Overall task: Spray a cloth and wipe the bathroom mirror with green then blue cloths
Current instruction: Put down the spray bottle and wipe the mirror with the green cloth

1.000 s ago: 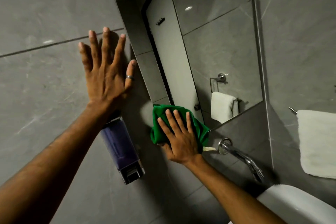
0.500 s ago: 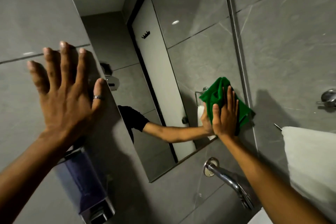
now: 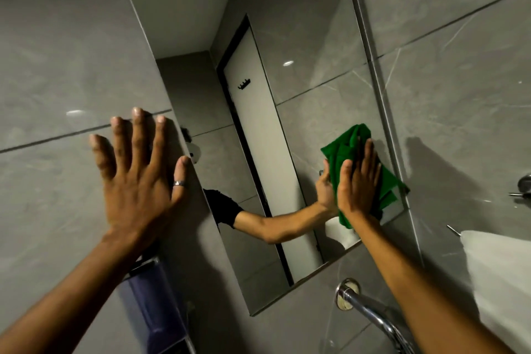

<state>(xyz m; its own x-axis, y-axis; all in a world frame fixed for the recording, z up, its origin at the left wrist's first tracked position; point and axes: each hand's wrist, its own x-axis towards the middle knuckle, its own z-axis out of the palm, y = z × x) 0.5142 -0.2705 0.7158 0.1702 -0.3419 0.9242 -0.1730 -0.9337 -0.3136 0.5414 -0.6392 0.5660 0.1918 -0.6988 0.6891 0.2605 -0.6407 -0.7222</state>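
A tall frameless mirror (image 3: 310,72) hangs on the grey tiled wall. My right hand (image 3: 359,181) lies flat on a crumpled green cloth (image 3: 349,146) and presses it against the glass near the mirror's lower right edge. The hand's reflection and a forearm show in the glass beside it. My left hand (image 3: 140,175) rests flat on the wall tile just left of the mirror's edge, fingers spread, a ring on the thumb. No blue cloth or spray bottle is in view.
A purple wall-mounted soap dispenser (image 3: 152,310) sits below my left hand. A chrome faucet spout (image 3: 370,313) juts from the wall under the mirror. A white towel (image 3: 500,282) hangs at the right, with a chrome fitting (image 3: 524,185) above it.
My right hand slid the green cloth from the mirror's bottom left corner across to its lower right edge, then slightly up. The view tilted upward; the left hand stayed planted on the wall.
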